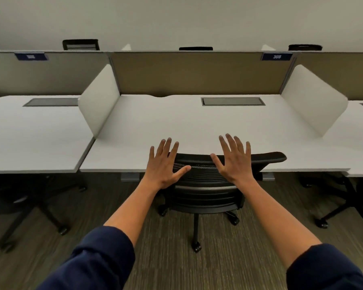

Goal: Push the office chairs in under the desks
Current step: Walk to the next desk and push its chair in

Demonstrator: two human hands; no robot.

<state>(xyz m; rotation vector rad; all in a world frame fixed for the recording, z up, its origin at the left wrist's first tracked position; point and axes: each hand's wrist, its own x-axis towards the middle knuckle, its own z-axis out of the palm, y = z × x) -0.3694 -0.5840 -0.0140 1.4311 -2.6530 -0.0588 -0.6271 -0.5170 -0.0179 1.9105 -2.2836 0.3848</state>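
Two bare hands out front, fingers spread wide, neither grip closed on anything. Left hand (165, 164) flat against the left side of the black mesh chair back (203, 174), thumb across the mesh. Right hand (234, 160) likewise splayed over the right side of the chair back. Office chair pushed up to the white tabletop (197, 122), backrest top at the tabletop's front edge, castors (196, 246) on carpet (176, 268). Further right, another chair base (344, 197) under the neighbouring tabletop.
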